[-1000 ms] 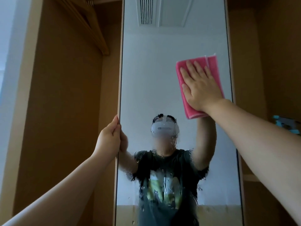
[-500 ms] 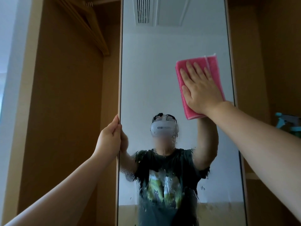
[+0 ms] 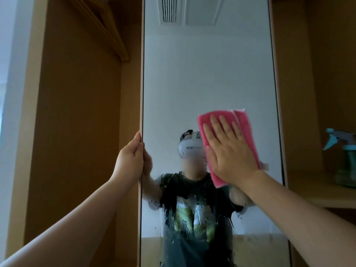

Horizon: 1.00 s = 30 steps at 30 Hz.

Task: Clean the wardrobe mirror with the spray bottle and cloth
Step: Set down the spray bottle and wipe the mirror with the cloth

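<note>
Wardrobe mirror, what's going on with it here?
A person is wiping the wardrobe mirror. The right hand presses a folded pink cloth flat against the glass, right of centre, while the left hand grips the mirror's left edge. Lower down, spray droplets cling to the glass, not yet wiped. The spray bottle stands untouched on a wardrobe shelf to the right.

Wooden hangers upper left, wooden shelf right
</note>
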### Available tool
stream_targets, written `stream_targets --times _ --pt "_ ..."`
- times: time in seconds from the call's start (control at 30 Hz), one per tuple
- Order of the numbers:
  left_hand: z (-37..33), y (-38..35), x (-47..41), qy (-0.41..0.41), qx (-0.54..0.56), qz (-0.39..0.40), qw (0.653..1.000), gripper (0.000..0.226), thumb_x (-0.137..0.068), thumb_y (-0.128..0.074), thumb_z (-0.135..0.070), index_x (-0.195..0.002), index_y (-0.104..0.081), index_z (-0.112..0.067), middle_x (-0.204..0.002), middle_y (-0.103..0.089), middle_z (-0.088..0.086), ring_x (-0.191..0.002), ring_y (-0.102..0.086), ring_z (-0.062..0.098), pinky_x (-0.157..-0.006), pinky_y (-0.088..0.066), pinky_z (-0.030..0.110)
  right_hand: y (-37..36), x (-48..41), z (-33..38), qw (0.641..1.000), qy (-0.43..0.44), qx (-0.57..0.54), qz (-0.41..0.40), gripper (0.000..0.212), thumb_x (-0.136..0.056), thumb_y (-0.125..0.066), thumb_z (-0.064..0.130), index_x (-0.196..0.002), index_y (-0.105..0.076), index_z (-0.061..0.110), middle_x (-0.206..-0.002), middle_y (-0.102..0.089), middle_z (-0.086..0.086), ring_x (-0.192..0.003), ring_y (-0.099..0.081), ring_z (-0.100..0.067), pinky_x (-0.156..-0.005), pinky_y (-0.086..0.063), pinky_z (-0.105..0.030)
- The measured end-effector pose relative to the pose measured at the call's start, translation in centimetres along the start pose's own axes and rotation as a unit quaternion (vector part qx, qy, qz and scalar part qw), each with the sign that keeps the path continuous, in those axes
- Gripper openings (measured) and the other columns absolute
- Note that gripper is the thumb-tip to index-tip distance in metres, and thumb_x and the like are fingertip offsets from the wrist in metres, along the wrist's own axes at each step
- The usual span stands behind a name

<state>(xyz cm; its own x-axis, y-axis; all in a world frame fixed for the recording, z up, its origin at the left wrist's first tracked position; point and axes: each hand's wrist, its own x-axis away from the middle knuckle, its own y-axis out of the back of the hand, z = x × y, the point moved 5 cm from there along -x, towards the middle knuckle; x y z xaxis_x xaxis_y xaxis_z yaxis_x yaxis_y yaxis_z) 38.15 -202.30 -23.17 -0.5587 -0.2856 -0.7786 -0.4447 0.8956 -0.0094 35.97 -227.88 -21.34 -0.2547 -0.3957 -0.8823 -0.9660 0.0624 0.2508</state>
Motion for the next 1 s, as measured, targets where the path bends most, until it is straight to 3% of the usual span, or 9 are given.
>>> stream_targets --times 0.13,0.3,0.4,0.5,0.6,0.7,0.83,0.9,1.0 --pt "-0.3 0.1 0.2 -0.003 0.002 0.007 1.000 0.040 -0.101 -0.041 -0.014 -0.141 -0.044 -0.020 -0.097 -0.060 -0.022 -0.066 -0.052 -0.028 -0.054 -0.034 -0.006 -0.6 1.9 1.9 0.999 0.035 -0.012 -0.009 0.058 -0.100 -0.022 0.037 -0.151 -0.022 0.009 -0.158 -0.019 -0.014 -0.148 -0.013 -0.031 -0.120 -0.009 -0.051" --pt "-0.7 0.1 0.3 -0.009 -0.009 0.018 1.000 0.042 -0.101 -0.040 -0.015 -0.143 -0.041 -0.021 -0.126 -0.050 -0.018 -0.109 -0.043 -0.011 -0.069 -0.028 -0.011 -0.3 1.7 1.8 0.999 0.036 -0.014 -0.011 0.058 -0.099 -0.024 0.036 -0.150 -0.025 0.010 -0.157 -0.023 -0.014 -0.147 -0.015 -0.030 -0.119 -0.009 -0.051" --pt "-0.9 0.2 0.4 -0.013 -0.015 0.021 1.000 0.042 -0.102 -0.039 -0.015 -0.143 -0.041 -0.020 -0.124 -0.058 -0.014 -0.104 -0.050 -0.013 -0.077 -0.034 -0.004 0.0 0.9 1.8 0.999 0.039 -0.011 -0.007 0.058 -0.098 -0.023 0.036 -0.150 -0.025 0.011 -0.157 -0.022 -0.013 -0.147 -0.017 -0.031 -0.119 -0.008 -0.051" --pt "-1.1 0.3 0.4 -0.018 -0.021 0.023 0.999 0.042 -0.102 -0.039 -0.016 -0.143 -0.040 -0.021 -0.129 -0.057 -0.006 -0.115 -0.052 0.004 -0.094 -0.038 0.012 0.5 -0.6 1.7 0.999 0.041 -0.008 -0.002 0.058 -0.098 -0.023 0.036 -0.150 -0.027 0.011 -0.157 -0.024 -0.013 -0.146 -0.019 -0.031 -0.119 -0.007 -0.050" --pt "-1.0 0.3 0.3 -0.016 -0.021 0.022 0.999 0.042 -0.102 -0.039 -0.016 -0.144 -0.040 -0.021 -0.121 -0.062 -0.005 -0.106 -0.057 0.006 -0.079 -0.039 0.004 1.2 -3.3 1.4 0.999 0.034 -0.004 0.005 0.058 -0.098 -0.021 0.036 -0.150 -0.027 0.011 -0.158 -0.023 -0.012 -0.146 -0.019 -0.031 -0.120 -0.004 -0.048" --pt "-1.1 0.4 0.4 -0.018 -0.017 0.023 0.999 0.042 -0.102 -0.039 -0.015 -0.143 -0.040 -0.022 -0.108 -0.065 -0.010 -0.087 -0.060 -0.006 -0.066 -0.041 0.000 2.2 -7.2 0.8 1.000 0.014 -0.002 0.009 0.063 -0.095 -0.014 0.039 -0.152 -0.023 0.014 -0.160 -0.018 -0.010 -0.148 -0.012 -0.031 -0.120 0.002 -0.046" --pt "-0.9 0.2 0.5 -0.006 0.016 0.028 0.999 0.041 -0.102 -0.039 -0.012 -0.141 -0.043 -0.022 -0.069 -0.063 -0.023 -0.055 -0.057 -0.016 -0.048 -0.039 0.000 3.3 -11.9 -0.2 1.000 -0.021 -0.001 -0.006 0.061 -0.097 -0.015 0.038 -0.154 -0.016 0.015 -0.161 -0.011 -0.009 -0.149 -0.008 -0.029 -0.120 0.005 -0.046" --pt "-0.8 0.2 0.5 -0.007 0.014 0.030 0.999 0.041 -0.101 -0.039 -0.010 -0.141 -0.042 -0.021 -0.061 -0.059 -0.031 -0.056 -0.054 -0.022 -0.048 -0.037 -0.002 3.6 -13.0 -0.3 0.999 -0.036 -0.004 -0.013 0.062 -0.096 -0.014 0.037 -0.154 -0.017 0.015 -0.161 -0.012 -0.009 -0.148 -0.009 -0.030 -0.120 0.004 -0.046" --pt "-0.5 0.4 0.4 -0.010 0.012 0.026 1.000 0.042 -0.102 -0.039 -0.011 -0.143 -0.041 -0.021 -0.071 -0.056 -0.032 -0.061 -0.053 -0.025 -0.052 -0.036 -0.004 3.7 -13.2 0.0 0.999 -0.040 -0.010 -0.014 0.064 -0.094 -0.014 0.037 -0.153 -0.019 0.014 -0.161 -0.014 -0.011 -0.148 -0.011 -0.031 -0.120 0.002 -0.046"
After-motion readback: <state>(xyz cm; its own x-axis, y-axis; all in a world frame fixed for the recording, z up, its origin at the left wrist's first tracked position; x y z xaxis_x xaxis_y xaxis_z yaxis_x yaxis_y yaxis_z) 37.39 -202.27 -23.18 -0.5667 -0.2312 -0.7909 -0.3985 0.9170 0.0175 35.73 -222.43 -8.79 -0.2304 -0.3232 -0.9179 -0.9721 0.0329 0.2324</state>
